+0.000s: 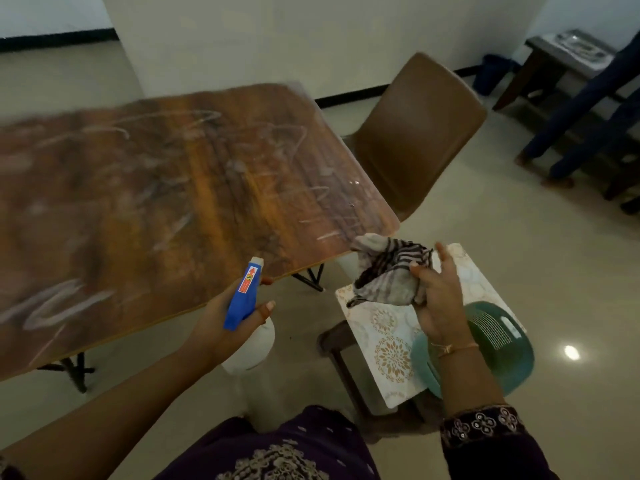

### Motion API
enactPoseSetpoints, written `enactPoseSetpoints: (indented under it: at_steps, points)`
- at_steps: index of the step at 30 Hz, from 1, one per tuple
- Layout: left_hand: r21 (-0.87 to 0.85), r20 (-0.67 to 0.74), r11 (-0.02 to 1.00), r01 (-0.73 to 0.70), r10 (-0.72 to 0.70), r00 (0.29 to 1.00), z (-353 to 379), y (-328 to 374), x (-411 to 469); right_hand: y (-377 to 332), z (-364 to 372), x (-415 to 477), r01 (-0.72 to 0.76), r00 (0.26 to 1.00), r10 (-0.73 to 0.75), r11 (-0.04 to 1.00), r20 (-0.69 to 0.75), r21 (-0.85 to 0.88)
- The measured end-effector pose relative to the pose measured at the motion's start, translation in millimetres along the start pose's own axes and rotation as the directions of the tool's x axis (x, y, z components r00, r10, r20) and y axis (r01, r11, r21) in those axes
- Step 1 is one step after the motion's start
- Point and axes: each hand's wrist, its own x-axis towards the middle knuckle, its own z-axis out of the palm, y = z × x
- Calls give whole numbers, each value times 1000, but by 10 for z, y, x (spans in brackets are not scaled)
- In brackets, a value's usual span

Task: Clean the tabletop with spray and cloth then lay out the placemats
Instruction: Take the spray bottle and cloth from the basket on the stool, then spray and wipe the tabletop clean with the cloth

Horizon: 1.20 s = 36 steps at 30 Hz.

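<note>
One spray bottle (242,296) is in the left hand (216,329), fingers curled round its neck, just off the near edge of the one streaked tabletop (156,202). One striped cloth (388,271) hangs bunched in the right hand's (440,303) pinch, above one visible patterned placemat (381,336) beside one green basket (498,341). One brown chair (415,133) stands at the table's end.

Wooden tabletop (156,202): motion-blurred, cut off at the left edge. Spray bottle (243,292): neck hidden inside the left hand (221,329); label print too small to read. Patterned placemat (384,336) and teal basket (500,344): partly covered by the striped cloth (388,271), the right hand (440,306) and its forearm.
</note>
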Motion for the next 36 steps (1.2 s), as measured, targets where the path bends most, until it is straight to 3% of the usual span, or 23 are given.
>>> enactPoseSetpoints:
  at_steps: [5,9,14,20,27,36]
  points:
    - [-61,-9,998,15,-15,1000,-429,-203,30,199,706,-18,-330,938,318,941,139,72]
    - [-74,-42,997,-20,16,999,-723,-300,31,342,1127,-27,-429,901,400,877,168,214]
    - [-105,-91,995,-1,-9,996,-942,-398,95,397,1360,0,-388,921,362,827,144,406]
    - [-312,-135,947,72,-119,984,-956,-416,252,274,1364,249,-375,916,402,864,-13,336]
    - [-200,-20,957,211,-219,976,-803,-326,644,29,1368,860,-373,917,399,878,-27,299]
    - [-65,-82,975,212,-217,973,-473,2,1267,-290,1329,1600,-439,896,442,870,39,226]
